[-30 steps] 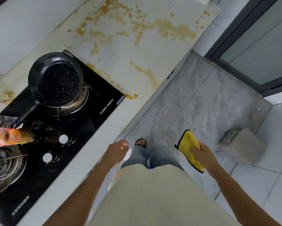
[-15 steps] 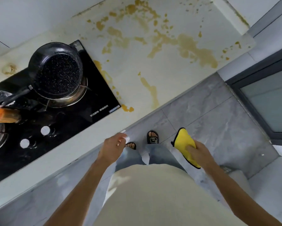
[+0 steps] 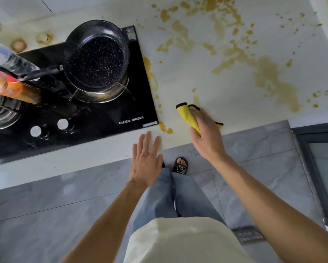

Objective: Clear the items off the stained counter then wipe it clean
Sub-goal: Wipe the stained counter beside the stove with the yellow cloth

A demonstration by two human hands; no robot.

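Observation:
The white counter (image 3: pixel 225 86) is covered with yellow-brown stains (image 3: pixel 269 76), thickest toward the right and back. My right hand (image 3: pixel 206 135) grips a folded yellow cloth (image 3: pixel 186 114) with a black edge and holds it down on the counter near the front edge, beside a small stain (image 3: pixel 165 128). Fingers spread and straight, my left hand (image 3: pixel 146 160) hovers at the counter's front edge, holding nothing.
A black gas hob (image 3: pixel 106 114) lies left of the stains, with a black frying pan (image 3: pixel 96 59) on its right burner and two white knobs (image 3: pixel 49 128). Bottles (image 3: pixel 9 82) lean in at the far left. A dark-framed glass door (image 3: pixel 324 171) stands at the right.
My right hand has risen from beside my leg and brought the cloth onto the counter. My left hand has opened and lifted to the counter's edge. The view has swung toward the counter.

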